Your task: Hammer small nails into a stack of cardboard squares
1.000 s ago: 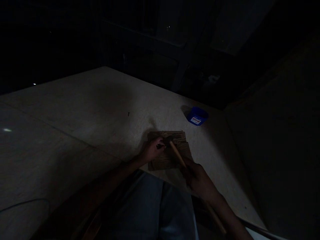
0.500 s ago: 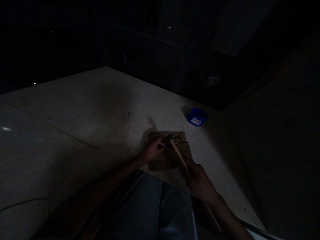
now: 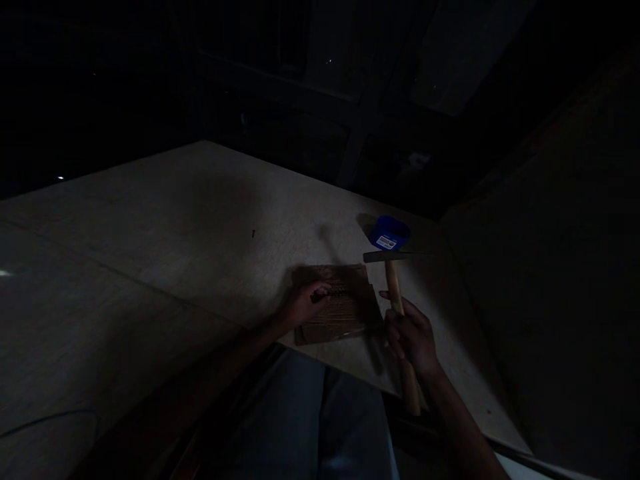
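My right hand [image 3: 413, 333] is wrapped round the wooden handle of a hammer [image 3: 395, 287]. The hammer's dark head is raised, to the right of a piece of brown corrugated cardboard [image 3: 345, 313] that lies at the table's near edge. Over the left part of the cardboard is my left hand [image 3: 306, 301], its thumb and fingers pinched together. What sits between those fingertips is too dark and small to make out. A row of small dark marks runs across the cardboard beside the fingers.
A blue plastic tub [image 3: 390, 233] with a white label stands beyond the cardboard on the pale table [image 3: 175, 220]. One small dark nail-like piece [image 3: 253, 233] lies on the table to the left. A cable [image 3: 60, 415] curves at lower left. The surroundings are very dark.
My right hand has lifted the hammer up and to the right, away from the cardboard where its head was beside my left fingers. My left hand stays nearly in place.
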Tool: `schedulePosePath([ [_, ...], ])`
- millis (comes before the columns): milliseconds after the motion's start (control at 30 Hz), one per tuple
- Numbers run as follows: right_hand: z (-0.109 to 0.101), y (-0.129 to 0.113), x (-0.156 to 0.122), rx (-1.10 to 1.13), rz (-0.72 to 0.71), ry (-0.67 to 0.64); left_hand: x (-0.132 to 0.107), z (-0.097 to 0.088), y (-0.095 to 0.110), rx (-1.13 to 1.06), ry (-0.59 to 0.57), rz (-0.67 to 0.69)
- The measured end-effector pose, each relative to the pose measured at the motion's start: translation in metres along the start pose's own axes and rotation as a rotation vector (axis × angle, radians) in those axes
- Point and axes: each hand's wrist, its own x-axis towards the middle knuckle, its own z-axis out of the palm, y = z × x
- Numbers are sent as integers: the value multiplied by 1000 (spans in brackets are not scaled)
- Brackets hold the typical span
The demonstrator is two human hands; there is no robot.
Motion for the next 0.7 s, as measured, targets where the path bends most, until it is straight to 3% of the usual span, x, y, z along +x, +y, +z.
schedulePosePath([
  [233, -54, 43, 21, 306, 57, 145, 5, 0, 3, 58, -59, 16],
  [433, -59, 57, 20, 346, 99, 150, 8, -9, 11, 42, -89, 30],
  [600, -62, 60, 24, 335, 119, 116, -4, -38, 12, 228, 75, 228],
  [700, -67, 64, 27, 394, 146, 111, -5, -69, -5, 425, 257, 136],
])
